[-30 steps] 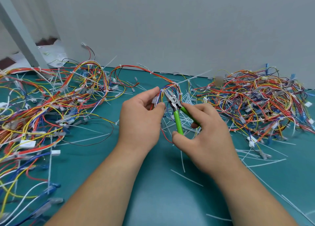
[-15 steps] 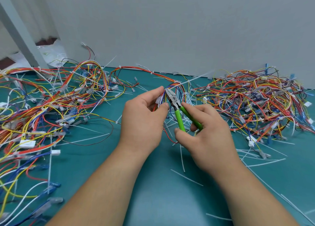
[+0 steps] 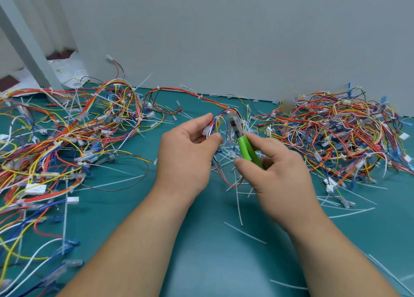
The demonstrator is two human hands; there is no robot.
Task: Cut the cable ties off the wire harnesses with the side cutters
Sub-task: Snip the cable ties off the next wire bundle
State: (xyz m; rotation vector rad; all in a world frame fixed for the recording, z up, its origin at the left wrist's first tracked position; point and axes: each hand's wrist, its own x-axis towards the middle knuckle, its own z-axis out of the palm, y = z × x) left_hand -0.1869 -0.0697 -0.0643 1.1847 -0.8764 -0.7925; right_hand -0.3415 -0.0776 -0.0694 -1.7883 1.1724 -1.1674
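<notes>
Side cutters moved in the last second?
Yes. The side cutters in the right hand shifted slightly up-frame toward the wall and a little right, judged against the white connector on the mat, which sits in the same spot.

On the table (image 3: 201,263), the left heap (image 3: 67,135) of wire harnesses spreads along the left side and the right heap (image 3: 336,135) lies at the far right, both in front of the wall (image 3: 224,39). Between them the left hand (image 3: 186,153) holds a harness (image 3: 220,123) above the table, with the right hand (image 3: 277,169) and its side cutters (image 3: 245,146) just to the right. Cut cable ties (image 3: 239,207) lie scattered under and in front of the hands.
</notes>
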